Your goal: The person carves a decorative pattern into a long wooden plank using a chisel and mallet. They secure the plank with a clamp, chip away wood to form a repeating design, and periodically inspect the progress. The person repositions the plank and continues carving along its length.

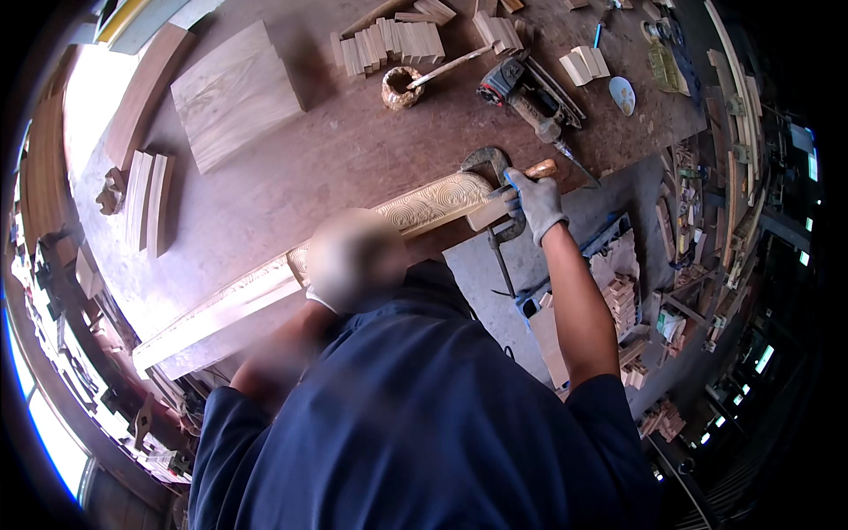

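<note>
Two hands: the right hand [533, 201], in a grey glove, is clenched around the wooden handle of a metal clamp [496, 196]; the left hand [320, 296] is mostly hidden behind a blurred patch, so whether it grips anything cannot be told.
Clamp: its curved frame sits over the near end of a long carved board [415, 208], with a small wood block [488, 215] just under the gloved fingers.
Carved board: lies along the near edge of the table [291, 177], its top cut with swirl patterns, running from the clamp toward the lower left.
Containers: a small woven ring-shaped basket [400, 87] stands on the far part of the table with a pale stick [449, 66] resting across its rim; what lies inside cannot be made out. A crate [565, 274] on the floor beside the table holds stacked wood blocks.
Other things: a power tool [523, 93] lies well beyond the clamp; stacks of short wood pieces [393, 42] sit at the far edge; a square plank [234, 93] lies to the left.
In the way: the person's blue-shirted body covers the middle stretch of the carved board.
</note>
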A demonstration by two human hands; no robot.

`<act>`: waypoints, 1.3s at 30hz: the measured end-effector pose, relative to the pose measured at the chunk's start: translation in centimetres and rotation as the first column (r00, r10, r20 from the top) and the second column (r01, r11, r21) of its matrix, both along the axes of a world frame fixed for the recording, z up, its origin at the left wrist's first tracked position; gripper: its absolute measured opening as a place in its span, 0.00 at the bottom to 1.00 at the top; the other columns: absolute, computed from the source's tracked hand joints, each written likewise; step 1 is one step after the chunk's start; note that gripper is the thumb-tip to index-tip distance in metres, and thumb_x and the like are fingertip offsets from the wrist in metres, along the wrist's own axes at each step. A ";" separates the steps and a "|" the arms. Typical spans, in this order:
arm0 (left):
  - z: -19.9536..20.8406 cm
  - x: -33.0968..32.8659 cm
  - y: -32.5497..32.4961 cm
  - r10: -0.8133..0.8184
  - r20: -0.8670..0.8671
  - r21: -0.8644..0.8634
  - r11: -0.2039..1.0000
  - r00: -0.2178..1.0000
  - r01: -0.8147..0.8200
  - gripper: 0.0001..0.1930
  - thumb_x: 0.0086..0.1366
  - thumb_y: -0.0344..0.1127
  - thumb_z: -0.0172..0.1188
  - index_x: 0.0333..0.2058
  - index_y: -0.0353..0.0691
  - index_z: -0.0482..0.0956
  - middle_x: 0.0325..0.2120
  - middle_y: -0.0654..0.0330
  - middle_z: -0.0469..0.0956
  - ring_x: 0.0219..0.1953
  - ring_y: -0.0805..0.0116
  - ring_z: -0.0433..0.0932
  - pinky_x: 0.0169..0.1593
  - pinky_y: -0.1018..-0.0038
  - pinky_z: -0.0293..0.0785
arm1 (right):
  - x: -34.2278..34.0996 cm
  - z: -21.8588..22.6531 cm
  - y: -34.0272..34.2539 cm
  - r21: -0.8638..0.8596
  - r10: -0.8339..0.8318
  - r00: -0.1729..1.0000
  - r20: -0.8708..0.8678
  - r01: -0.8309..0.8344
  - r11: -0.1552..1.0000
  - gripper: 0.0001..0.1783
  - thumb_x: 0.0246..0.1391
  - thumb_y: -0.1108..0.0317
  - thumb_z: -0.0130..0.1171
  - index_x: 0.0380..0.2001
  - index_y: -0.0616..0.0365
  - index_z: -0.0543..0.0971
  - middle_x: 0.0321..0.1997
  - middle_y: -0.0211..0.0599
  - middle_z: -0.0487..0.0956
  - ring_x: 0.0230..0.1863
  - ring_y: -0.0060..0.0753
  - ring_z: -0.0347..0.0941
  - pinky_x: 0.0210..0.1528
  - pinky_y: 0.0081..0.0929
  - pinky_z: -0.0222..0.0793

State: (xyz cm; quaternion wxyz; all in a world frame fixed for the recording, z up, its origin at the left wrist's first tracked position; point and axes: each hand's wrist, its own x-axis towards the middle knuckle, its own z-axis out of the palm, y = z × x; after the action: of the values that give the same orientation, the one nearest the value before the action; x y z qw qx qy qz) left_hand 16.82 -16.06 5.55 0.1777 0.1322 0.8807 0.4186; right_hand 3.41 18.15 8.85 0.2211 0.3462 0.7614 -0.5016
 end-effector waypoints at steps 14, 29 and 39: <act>2.6 -0.6 1.0 0.252 0.040 0.077 0.964 0.967 -0.254 0.09 0.68 0.33 0.61 0.44 0.39 0.84 0.38 0.48 0.83 0.42 0.44 0.82 0.44 0.56 0.79 | 0.3 0.2 -0.3 0.006 -0.020 1.000 -0.013 0.020 1.000 0.17 0.57 0.56 0.70 0.28 0.61 0.83 0.21 0.32 0.80 0.14 0.23 0.74 0.15 0.24 0.70; 2.5 -1.0 1.1 0.245 0.039 0.044 0.968 0.969 -0.246 0.08 0.68 0.34 0.61 0.43 0.40 0.84 0.36 0.49 0.82 0.39 0.44 0.82 0.42 0.55 0.79 | 0.6 0.5 -0.3 0.063 0.050 0.997 -0.059 -0.047 0.997 0.17 0.57 0.57 0.71 0.27 0.61 0.82 0.21 0.33 0.82 0.16 0.21 0.76 0.16 0.21 0.70; 2.8 -1.5 1.9 0.244 0.146 0.124 0.957 0.959 -0.262 0.14 0.66 0.34 0.66 0.48 0.36 0.82 0.39 0.47 0.83 0.41 0.48 0.85 0.43 0.59 0.80 | 1.8 1.7 0.1 -0.130 -0.060 0.988 -0.142 0.041 0.991 0.15 0.60 0.59 0.68 0.32 0.63 0.83 0.22 0.35 0.81 0.18 0.24 0.77 0.20 0.23 0.71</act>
State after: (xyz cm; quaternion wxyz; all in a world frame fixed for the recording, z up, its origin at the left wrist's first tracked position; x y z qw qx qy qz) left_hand 15.32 -14.13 8.37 0.1692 0.0031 0.8451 0.5072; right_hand 5.21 18.28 10.55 0.1739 0.3132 0.7329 -0.5783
